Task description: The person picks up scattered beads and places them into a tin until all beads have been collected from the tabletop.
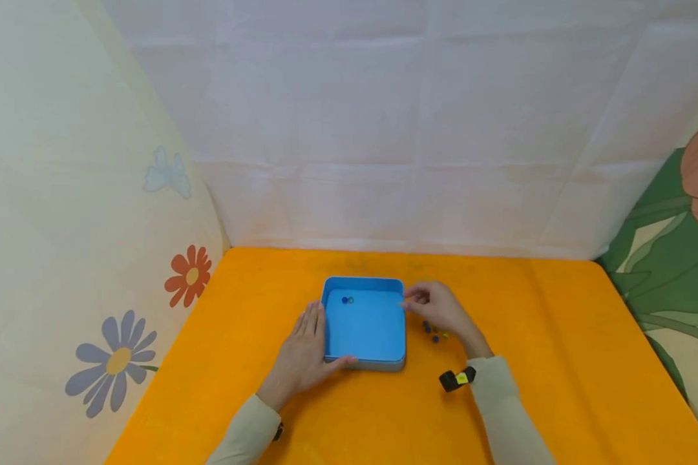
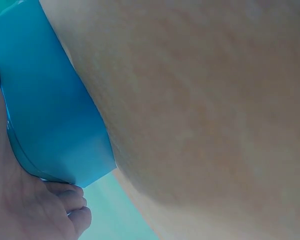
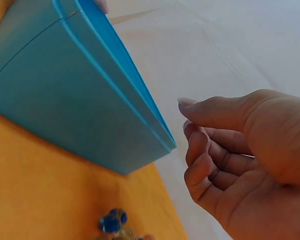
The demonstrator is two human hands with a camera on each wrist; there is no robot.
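A square, shallow blue box (image 1: 365,326) stands in front of me with two small marbles (image 1: 348,300) inside, towards its back left. My left hand (image 1: 305,355) lies against the box's left wall with straight fingers, its thumb stretched along the front edge. In the left wrist view the box (image 2: 55,110) touches skin. Beside the right rim is my right hand (image 1: 439,307), thumb and forefinger tips close together. The right wrist view shows that hand (image 3: 235,150) with its other fingers curled. Whether a marble sits between the fingertips cannot be made out.
Several marbles (image 1: 435,338), blue and yellowish, lie on the orange table (image 1: 535,361) right of the box, partly below my right hand. A white cloth (image 1: 384,129) hangs behind the table. Flower-patterned cloths (image 1: 119,361) hang at both sides.
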